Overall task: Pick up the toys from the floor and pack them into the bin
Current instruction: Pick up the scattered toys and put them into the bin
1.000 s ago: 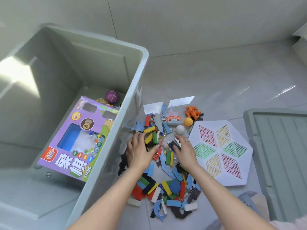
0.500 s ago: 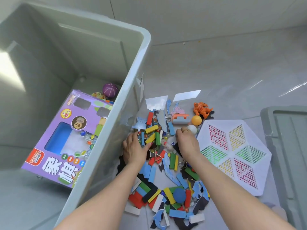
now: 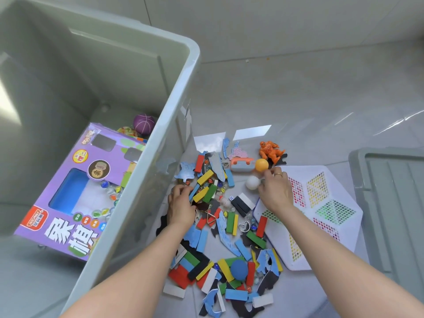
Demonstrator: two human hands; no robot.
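Observation:
A heap of small toys [image 3: 231, 228] lies on the tiled floor: coloured blocks, foam pieces, marbles and a die. Left of it stands the big grey bin [image 3: 160, 145], which holds a purple game box [image 3: 75, 203] and a purple ball [image 3: 143, 123]. My left hand [image 3: 181, 207] is on the heap's left edge, close to the bin wall, with fingertips curled down among blocks and marbles; what they hold is hidden. My right hand [image 3: 275, 191] is at the heap's far right, its fingertips pinching the right side of a white ball [image 3: 251, 182].
An orange ball [image 3: 261, 165], an orange figure [image 3: 269, 150] and a small toy car [image 3: 241, 165] lie just beyond the white ball. A white hexagonal peg board [image 3: 321, 214] lies under my right wrist. The grey bin lid [image 3: 394, 203] is at the far right.
My right hand has moved right and away from me, from the dark pieces in the heap's middle to the white ball. My left hand has stayed at the heap's left edge. The camera has come closer.

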